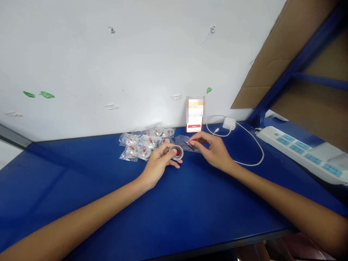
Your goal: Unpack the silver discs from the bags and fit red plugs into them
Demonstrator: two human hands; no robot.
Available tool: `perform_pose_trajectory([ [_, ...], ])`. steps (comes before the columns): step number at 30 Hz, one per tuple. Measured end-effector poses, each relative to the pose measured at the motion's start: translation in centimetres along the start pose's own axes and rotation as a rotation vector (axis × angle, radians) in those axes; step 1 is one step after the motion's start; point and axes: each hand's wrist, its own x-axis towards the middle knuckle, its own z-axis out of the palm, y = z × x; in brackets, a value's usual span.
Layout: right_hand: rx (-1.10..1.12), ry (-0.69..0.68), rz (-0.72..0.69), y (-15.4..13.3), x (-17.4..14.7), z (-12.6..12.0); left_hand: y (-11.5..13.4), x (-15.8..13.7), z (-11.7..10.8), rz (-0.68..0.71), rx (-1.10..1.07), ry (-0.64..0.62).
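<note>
My left hand (160, 162) is closed on a small round whitish cup (181, 155), its mouth turned toward me. Something red (178, 152) lies inside the cup, and my thumb reaches in over the rim to it. My right hand (210, 148) pinches a small thin red and dark piece (191, 143), too small to name. Under those fingertips a clear plastic bag (179, 140) lies on the blue table (174, 206). Just left of the cup, several clear bags with silvery round lids and red loops (144, 151) are heaped together.
A lit phone (194, 125) leans upright against the white wall (152, 65). Right of it are a white charger (229, 123) and its cable (263, 152), which loops behind my right forearm. A white power strip (301, 154) runs along the right side, by a blue frame.
</note>
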Motion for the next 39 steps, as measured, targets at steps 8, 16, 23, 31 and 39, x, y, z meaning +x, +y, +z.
perform_pose_trajectory([
  [8,0.254,-0.111,0.093,1.4,0.2,0.3,1.8,0.4,-2.0,0.102,0.686,-0.115],
  [16,0.418,-0.115,0.229,0.5,0.0,1.1,1.6,0.7,-3.1,0.290,0.882,-0.185],
  [23,0.530,-0.149,0.293,-0.8,-0.5,1.5,1.6,0.0,-2.4,0.394,0.900,0.008],
  [31,0.706,-0.169,0.403,-2.9,-1.6,2.5,2.2,-0.8,-0.2,0.508,0.660,0.017],
  [39,0.791,-0.178,0.496,-2.1,-2.2,3.0,0.7,-0.4,-1.4,0.570,0.702,-0.025],
])
